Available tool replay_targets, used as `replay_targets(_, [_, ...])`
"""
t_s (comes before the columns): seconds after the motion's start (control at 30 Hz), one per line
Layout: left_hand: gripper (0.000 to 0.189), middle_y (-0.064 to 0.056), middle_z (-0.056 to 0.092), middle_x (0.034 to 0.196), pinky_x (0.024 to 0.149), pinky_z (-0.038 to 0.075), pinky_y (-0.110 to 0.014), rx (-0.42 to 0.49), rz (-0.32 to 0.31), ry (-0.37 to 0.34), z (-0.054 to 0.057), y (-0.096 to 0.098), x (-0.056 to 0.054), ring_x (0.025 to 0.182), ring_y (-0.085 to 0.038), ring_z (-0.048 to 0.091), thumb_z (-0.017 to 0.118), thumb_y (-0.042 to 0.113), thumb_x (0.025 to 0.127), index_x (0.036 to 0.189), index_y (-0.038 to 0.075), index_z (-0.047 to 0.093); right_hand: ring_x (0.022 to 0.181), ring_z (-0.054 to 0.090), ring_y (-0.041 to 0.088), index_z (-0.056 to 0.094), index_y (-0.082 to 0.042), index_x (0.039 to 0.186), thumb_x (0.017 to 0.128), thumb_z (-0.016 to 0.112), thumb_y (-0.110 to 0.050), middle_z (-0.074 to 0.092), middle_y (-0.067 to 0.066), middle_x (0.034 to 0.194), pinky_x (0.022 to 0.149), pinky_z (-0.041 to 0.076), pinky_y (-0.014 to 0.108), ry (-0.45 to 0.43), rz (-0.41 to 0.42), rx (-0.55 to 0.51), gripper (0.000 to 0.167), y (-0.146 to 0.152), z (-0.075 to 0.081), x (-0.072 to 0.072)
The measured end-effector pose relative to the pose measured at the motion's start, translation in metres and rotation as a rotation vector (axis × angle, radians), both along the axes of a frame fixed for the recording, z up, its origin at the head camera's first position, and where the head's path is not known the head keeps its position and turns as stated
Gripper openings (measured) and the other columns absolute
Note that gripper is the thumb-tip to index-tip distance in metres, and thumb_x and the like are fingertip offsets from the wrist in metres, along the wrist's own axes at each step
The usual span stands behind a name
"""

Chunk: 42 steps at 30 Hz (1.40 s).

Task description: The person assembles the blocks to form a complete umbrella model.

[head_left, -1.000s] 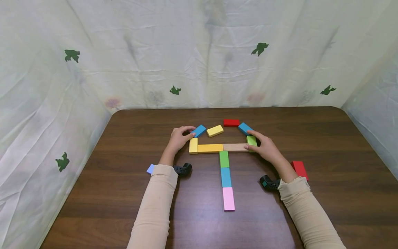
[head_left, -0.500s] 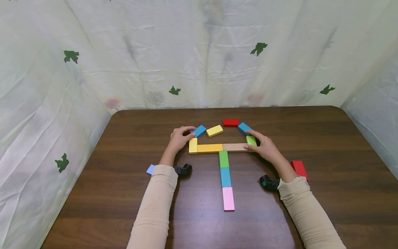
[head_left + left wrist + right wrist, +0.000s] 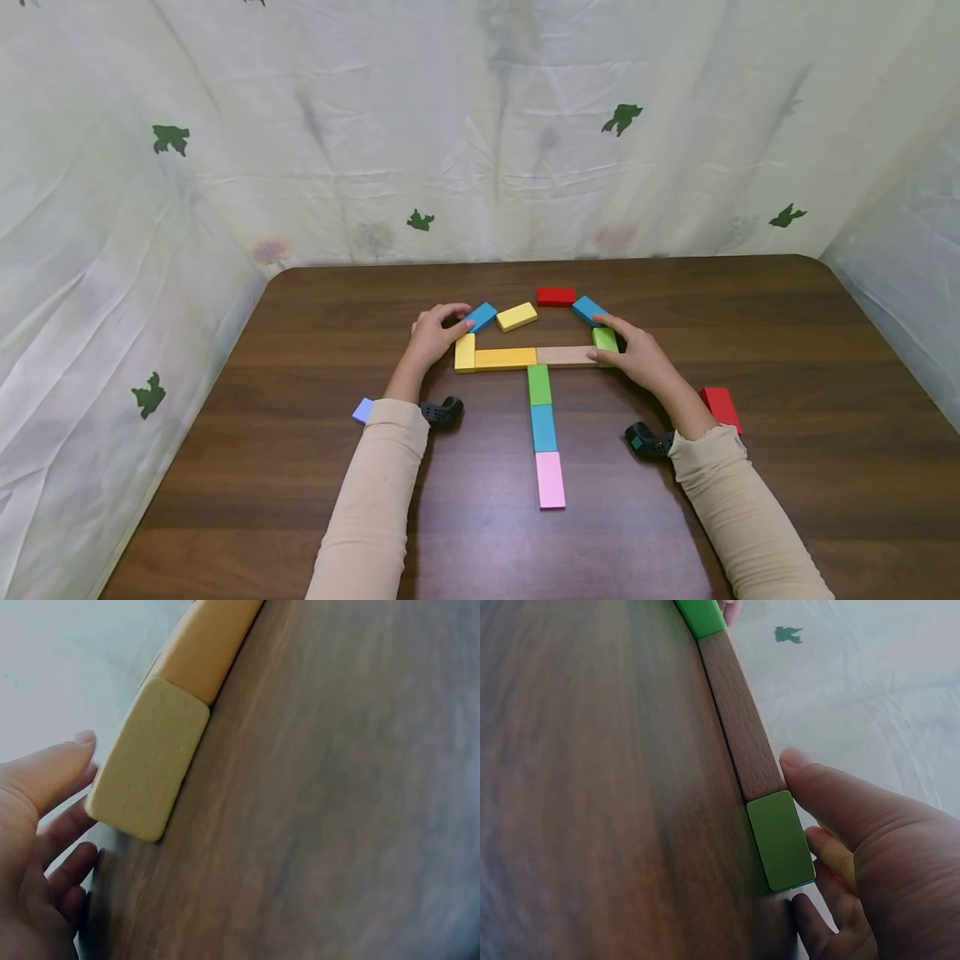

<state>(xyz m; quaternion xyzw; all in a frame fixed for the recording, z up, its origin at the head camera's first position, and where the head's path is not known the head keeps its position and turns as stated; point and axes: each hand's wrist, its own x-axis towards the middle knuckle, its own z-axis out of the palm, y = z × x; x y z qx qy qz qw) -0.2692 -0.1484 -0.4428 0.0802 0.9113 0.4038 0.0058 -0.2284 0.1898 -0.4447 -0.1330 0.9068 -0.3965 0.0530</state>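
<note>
In the head view my left hand (image 3: 437, 335) pinches the near left end of a tilted blue block (image 3: 481, 316) between thumb and index finger. A pale yellow block (image 3: 465, 353) stands just below it. On the other side my right hand (image 3: 637, 354) spans a light green block (image 3: 606, 337), thumb at its inner edge by the plain wood block (image 3: 564, 356). Its index fingertip touches a second blue block (image 3: 588, 310). In the right wrist view the thumb (image 3: 840, 791) lies along the green block (image 3: 781, 840), fingers curled behind. The left wrist view hides the blue block.
An orange-yellow block (image 3: 506, 358) joins the wood one in a row. Below run green (image 3: 539, 385), blue (image 3: 543, 428) and pink (image 3: 551, 480) blocks. A loose yellow block (image 3: 517, 317) and red block (image 3: 556, 297) lie behind. Another red block (image 3: 722, 408) and a periwinkle block (image 3: 362, 409) lie outside.
Both hands keep their places and the blocks stay as they were. Only the head view shifts slightly.
</note>
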Motion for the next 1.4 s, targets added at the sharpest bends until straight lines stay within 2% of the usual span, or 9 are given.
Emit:
replay_targets(0.23, [0.046,-0.009,0.048,0.122,0.095,0.034,-0.038,0.060,-0.037,0.037,0.008,0.011,-0.001,0.114,-0.023,0.043,0.060,0.027,0.087,0.128,0.006,0.049,0.126,0.028,0.033,0.039,-0.011,0.136,0.081,0.065,-0.037,0.037,0.013,0.137,0.099,0.024,0.051,0.011,0.000,-0.002,0.066,0.000,0.000,0.000])
replay_targets(0.4, [0.049,-0.008,0.046,0.125,0.096,0.033,-0.037,0.039,-0.088,0.069,0.017,0.024,-0.002,0.117,-0.022,0.041,0.062,0.026,0.086,0.128,0.006,0.048,0.126,0.028,0.033,0.039,-0.011,0.136,0.081,0.065,-0.037,0.037,0.012,0.137,0.099,0.024,0.051,0.013,0.001,0.000,0.066,0.001,0.000,0.000])
replay_targets(0.57, [0.049,-0.007,0.044,0.128,0.095,0.034,-0.038,-0.009,-0.135,0.055,0.019,0.035,-0.003,0.118,-0.023,0.038,0.062,0.028,0.085,0.128,0.008,0.049,0.126,0.028,0.033,0.038,-0.012,0.137,0.081,0.064,-0.039,0.036,0.013,0.138,0.098,0.024,0.052,0.003,-0.003,0.000,0.067,0.000,0.001,0.000])
replay_targets(0.73, [0.049,-0.007,0.043,0.130,0.094,0.034,-0.038,-0.075,-0.154,0.031,0.015,0.041,-0.007,0.118,-0.025,0.036,0.063,0.030,0.084,0.127,0.009,0.051,0.127,0.028,0.033,0.038,-0.012,0.137,0.081,0.064,-0.038,0.036,0.014,0.138,0.098,0.025,0.052,-0.004,-0.002,0.001,0.067,-0.001,0.001,0.001])
replay_targets(1.03, [0.041,-0.005,0.045,0.125,0.094,0.034,-0.037,-0.121,-0.152,0.024,0.005,0.044,-0.012,0.114,-0.024,0.038,0.066,0.029,0.082,0.118,0.011,0.058,0.127,0.027,0.033,0.038,-0.012,0.137,0.082,0.064,-0.037,0.035,0.014,0.139,0.098,0.024,0.052,-0.005,-0.004,0.000,0.065,-0.001,0.003,0.001])
replay_targets(1.4, [0.037,-0.005,0.046,0.123,0.095,0.033,-0.037,-0.170,-0.152,0.040,0.004,0.048,-0.012,0.114,-0.025,0.036,0.067,0.029,0.082,0.113,0.010,0.062,0.127,0.028,0.034,0.039,-0.012,0.137,0.082,0.065,-0.035,0.036,0.014,0.138,0.098,0.024,0.052,-0.001,-0.007,0.000,0.065,-0.001,0.001,0.001])
